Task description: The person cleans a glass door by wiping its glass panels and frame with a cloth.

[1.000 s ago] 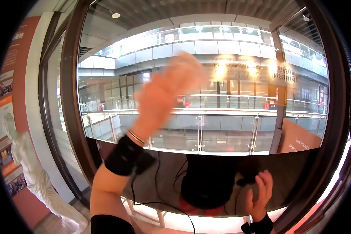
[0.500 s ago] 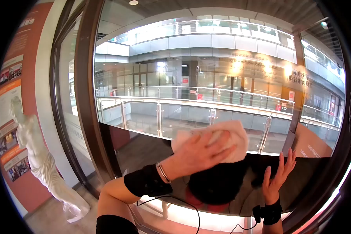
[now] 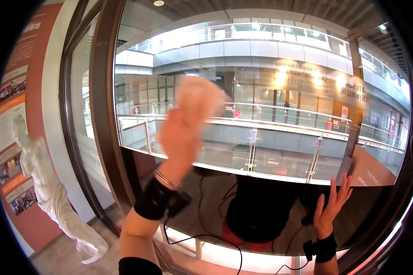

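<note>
Blurred by motion, my left hand (image 3: 181, 135) is raised against the large window pane (image 3: 270, 151), left of its middle. Under its fingers is a pale cloth (image 3: 198, 97), pressed to the glass. A metal bracelet and a black band circle that wrist. At the lower right, my right hand (image 3: 330, 208) is upright with its fingers spread, holding nothing, near the dark lower part of the glass. It wears a black wrist strap too.
A white statue (image 3: 43, 183) stands at the left before a red poster wall (image 3: 36, 105). Dark window frames (image 3: 106, 91) border the pane. Black cables (image 3: 206, 236) hang below. Railings (image 3: 280, 120) and a building show through the glass.
Since half a second ago, my left hand has moved up and left over the glass with the cloth. My right hand has stayed nearly in place, fingers spread.
</note>
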`<state>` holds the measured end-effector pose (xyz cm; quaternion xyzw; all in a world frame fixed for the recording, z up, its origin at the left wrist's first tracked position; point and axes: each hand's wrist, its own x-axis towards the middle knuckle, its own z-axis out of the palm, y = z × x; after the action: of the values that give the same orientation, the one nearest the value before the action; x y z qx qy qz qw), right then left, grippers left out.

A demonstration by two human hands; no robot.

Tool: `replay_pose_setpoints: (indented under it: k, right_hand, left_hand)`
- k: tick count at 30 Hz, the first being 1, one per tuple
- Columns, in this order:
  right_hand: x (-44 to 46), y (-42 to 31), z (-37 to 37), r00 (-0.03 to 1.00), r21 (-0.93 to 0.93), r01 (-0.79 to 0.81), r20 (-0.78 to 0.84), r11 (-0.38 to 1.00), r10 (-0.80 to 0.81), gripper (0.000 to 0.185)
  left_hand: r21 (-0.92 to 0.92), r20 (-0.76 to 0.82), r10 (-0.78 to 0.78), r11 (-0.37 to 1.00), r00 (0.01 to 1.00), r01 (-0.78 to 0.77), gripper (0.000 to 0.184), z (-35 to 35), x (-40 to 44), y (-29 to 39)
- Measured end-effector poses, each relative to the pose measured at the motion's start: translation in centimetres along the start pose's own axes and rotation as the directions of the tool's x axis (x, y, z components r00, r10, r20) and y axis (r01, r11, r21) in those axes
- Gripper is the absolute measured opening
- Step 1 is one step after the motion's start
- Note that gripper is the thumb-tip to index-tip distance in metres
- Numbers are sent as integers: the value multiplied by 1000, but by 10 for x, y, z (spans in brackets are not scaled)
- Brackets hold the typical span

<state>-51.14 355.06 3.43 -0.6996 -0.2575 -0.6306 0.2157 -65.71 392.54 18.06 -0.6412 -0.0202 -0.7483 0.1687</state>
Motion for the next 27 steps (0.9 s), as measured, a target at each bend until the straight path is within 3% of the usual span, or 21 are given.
replay_pose_setpoints:
  k: [1,2,4,7,8,9,10,11,12,13,14,16,18,19,21,22,25,26,27]
  right_hand:
    - [-1,0,0,1000,6,4,1,1000,-4,48]
    - [-2,-1,0,1000,11,7,3,1000,-8,48]
    - [-4,0,1,1000,-18,9,11,1000,-9,48]
    - [-5,2,0,1000,-40,7,25,999,-6,47]
    - [-7,1,0,1000,-47,-2,29,999,4,47]
    - [-7,1,0,1000,-37,-4,19,999,5,47]
    - [-7,-1,0,1000,-27,-3,16,1000,3,47]
    - [-5,-2,0,1000,-17,2,10,1000,-1,47]
    - [-4,-3,0,1000,-13,-1,9,1000,1,47]
    - [-4,-5,0,1000,-8,-4,9,1000,4,47]
    - [-4,-5,0,1000,-3,-8,9,1000,8,47]
    - [-5,-4,2,1000,-12,-9,5,1000,9,48]
    - [-6,-4,4,1000,-14,-13,1,1000,13,48]
    - [-6,-4,5,1000,-30,-15,-4,999,15,48]
    - [-7,-3,7,1000,-41,-9,-10,999,9,48]
    - [-8,-2,7,1000,-55,-11,-2,998,11,47]
    - [-7,-4,4,1000,-81,-16,15,997,18,46]
    - [-7,-6,4,1000,-81,-15,9,997,16,46]
    - [-6,-7,5,1000,-81,-13,5,997,14,46]
  left_hand:
    - [-217,63,92,973,994,-77,59,4,-13,24]
    - [-383,82,399,859,913,-340,55,-15,-7,52]
    - [-420,118,654,715,747,-559,53,-24,-44,99]
    - [-449,86,563,758,822,-472,57,-14,-28,80]
    - [-348,209,543,819,814,-457,60,-9,-10,61]
    - [-127,217,403,915,889,-383,62,-11,11,46]
    - [-16,159,282,959,946,-284,60,0,30,25]
    - [77,-22,233,970,972,-231,56,18,53,-3]
    - [271,-76,171,952,982,-144,55,19,75,-23]
    - [318,31,16,948,999,-25,57,14,98,-33]
    - [237,-43,-41,970,998,50,56,20,105,-41]
    - [212,-18,50,976,999,-45,53,17,101,-11]
    - [-29,140,163,987,977,-160,50,16,62,35]
    - [-213,134,253,952,958,-221,49,12,32,55]
    - [-562,119,425,774,897,-293,51,3,-28,95]
    - [-342,63,703,682,709,-646,55,-18,-35,95]
    - [-371,14,561,772,828,-517,60,-12,-44,52]
    - [-411,240,407,865,882,-287,64,-14,-35,24]
    - [-175,268,327,942,906,-288,65,-18,-25,-8]
